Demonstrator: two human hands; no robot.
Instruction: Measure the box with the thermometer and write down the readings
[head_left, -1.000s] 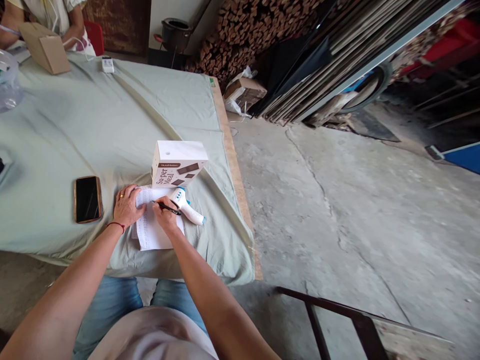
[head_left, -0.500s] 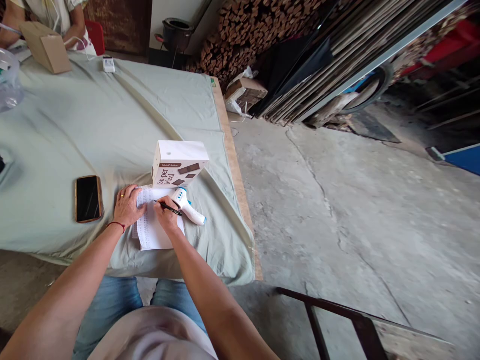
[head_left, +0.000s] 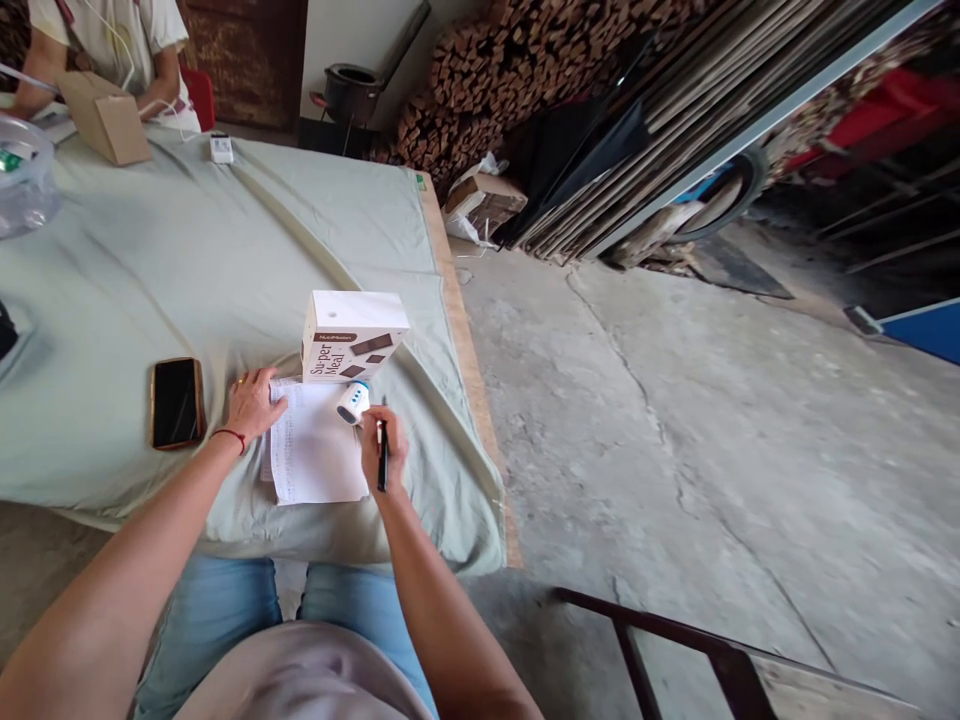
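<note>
My left hand (head_left: 255, 402) lies flat on the cloth and the upper left edge of the white paper sheets (head_left: 319, 455), fingers stretched out and thumb apart. Rows of small writing run down the sheet's left side. In my right hand (head_left: 390, 445) a black pen (head_left: 383, 462) is held, pointing away from the paper. That hand covers the handle of a white and blue infrared thermometer (head_left: 354, 402); whether the fingers also grip it I cannot tell. Just behind the paper stands a white "Super Meal" box (head_left: 352, 335).
A phone in a brown case (head_left: 177, 403) lies left of my left hand. Farther back on the cloth-covered table (head_left: 225, 250) are a small white device (head_left: 221, 149), a cardboard box (head_left: 105, 118) and a clear plastic tub (head_left: 26, 180). A person sits at the far left. A dark-framed bench (head_left: 675, 630) stands at lower right.
My right hand has left the paper and moved right onto the thermometer's handle, the pen still in its fingers. The thermometer's head has shifted slightly left. My left hand stays at the paper's edge.
</note>
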